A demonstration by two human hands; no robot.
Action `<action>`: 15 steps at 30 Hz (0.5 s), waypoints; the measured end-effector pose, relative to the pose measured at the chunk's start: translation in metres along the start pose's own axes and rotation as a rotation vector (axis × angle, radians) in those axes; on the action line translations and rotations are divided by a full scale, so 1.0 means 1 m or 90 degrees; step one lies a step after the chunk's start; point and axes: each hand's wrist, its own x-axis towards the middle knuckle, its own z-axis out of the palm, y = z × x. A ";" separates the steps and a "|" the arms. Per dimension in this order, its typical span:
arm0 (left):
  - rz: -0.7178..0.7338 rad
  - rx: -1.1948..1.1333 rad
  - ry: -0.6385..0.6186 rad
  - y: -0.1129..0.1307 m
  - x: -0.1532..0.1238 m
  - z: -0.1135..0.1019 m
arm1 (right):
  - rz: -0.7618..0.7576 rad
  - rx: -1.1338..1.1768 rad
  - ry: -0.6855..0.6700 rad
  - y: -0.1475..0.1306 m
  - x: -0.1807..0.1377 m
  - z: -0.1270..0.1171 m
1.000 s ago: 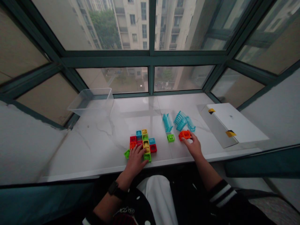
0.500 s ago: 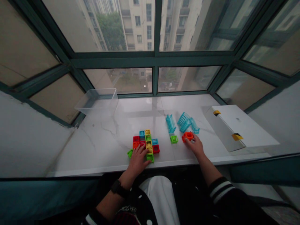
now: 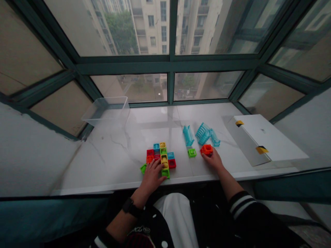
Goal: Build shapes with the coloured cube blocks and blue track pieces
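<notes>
My right hand [image 3: 213,159] grips an orange-red toy block [image 3: 207,149] between thumb and fingers, at the right of the counter. My left hand [image 3: 152,173] lies spread over the near part of a cluster of coloured blocks, covering some of them. In that cluster I see a yellow block [image 3: 164,159], a dark red block [image 3: 172,163], a blue block [image 3: 156,147] and a green block [image 3: 166,173]. A tilted green block [image 3: 143,168] pokes out left of my fingers. One separate green block [image 3: 191,153] sits between the cluster and my right hand.
Clear blue slotted track pieces [image 3: 188,135] and curved blue pieces [image 3: 203,133] lie behind the separate green block. A transparent plastic bin [image 3: 106,112] stands at the back left. On the right is a white box [image 3: 269,137] with yellow-black tabs. Windows border the white counter [image 3: 116,172].
My right hand has shifted slightly left with the orange-red block, and its fingers now sit lower on it. The left hand stays in place.
</notes>
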 end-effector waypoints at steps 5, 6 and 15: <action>0.018 0.012 0.010 -0.003 0.000 0.003 | -0.017 0.062 -0.029 0.005 0.002 0.004; 0.018 0.014 0.010 -0.003 0.001 0.003 | -0.016 0.068 -0.031 0.006 0.002 0.005; -0.008 0.037 -0.024 0.004 0.000 -0.004 | 0.016 0.122 -0.021 0.017 0.002 0.014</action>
